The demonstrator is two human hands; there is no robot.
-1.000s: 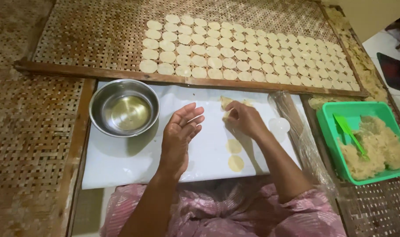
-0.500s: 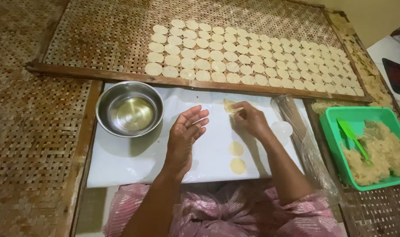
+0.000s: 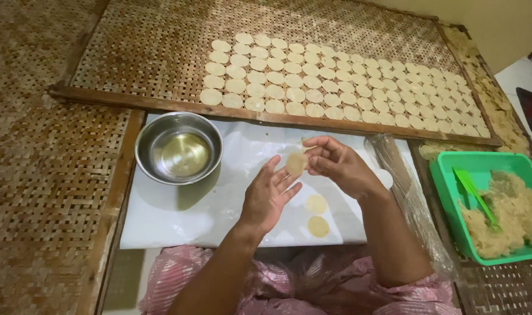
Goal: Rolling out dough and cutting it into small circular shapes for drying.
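- The left hand [image 3: 270, 195] lies palm up and open, fingers spread flat, above the white sheet [image 3: 178, 213].
- A thin pale dough disc [image 3: 295, 163] rests on the left fingertips, and the right hand [image 3: 336, 165] pinches its right edge between thumb and fingers, so that hand is closed on the disc.
- Two more flat discs [image 3: 316, 214] lie on the white sheet, just near of the hands, one behind the other.
- A steel bowl [image 3: 179, 147] with a little clear liquid stands on the far left of the sheet, well apart from both hands.
- Beyond the sheet a large woven tray [image 3: 149, 52] carries many rows of finished discs [image 3: 336, 87], filling its right and middle part; the left part of the tray is bare weave.
- To the right a green tub [image 3: 447, 175] holds a good heap of raw dough [image 3: 505, 219] with a green fork [image 3: 476, 195] stuck in it.
- A roll of clear plastic [image 3: 406, 186] lies between the sheet and the tub.
- Judging from this, the work looks well along but not over: most of the tray is laid out, yet room remains on its left, three discs are not yet placed, and plenty of dough is unshaped.
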